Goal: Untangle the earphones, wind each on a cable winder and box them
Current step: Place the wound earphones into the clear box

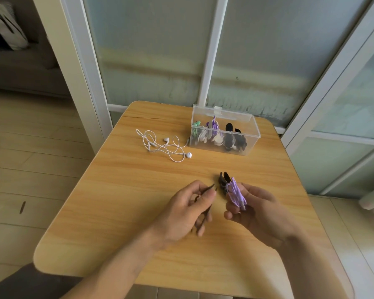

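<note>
Nearest: both forearms reach in over the near edge of the worktop. Left hand pinches a thin dark strap-like piece between thumb and fingers; what it is exactly cannot be told. Right hand grips a bundle of purple earphones wound on a black cable winder; winder prongs stick out past the fingers, pointing away and slightly left. Plug end hangs at the near end of the bundle. Long axis of bundle runs near-to-far.

Judgement: winding looks done; the bundle goes in the box next. The clear box lies straight ahead of the right hand, well apart, lid open, already holding several wound sets. Right hand is the nearer one.

Further left, just beside the box: white earphones loose and tangled on the worktop, not yet wound.
</note>
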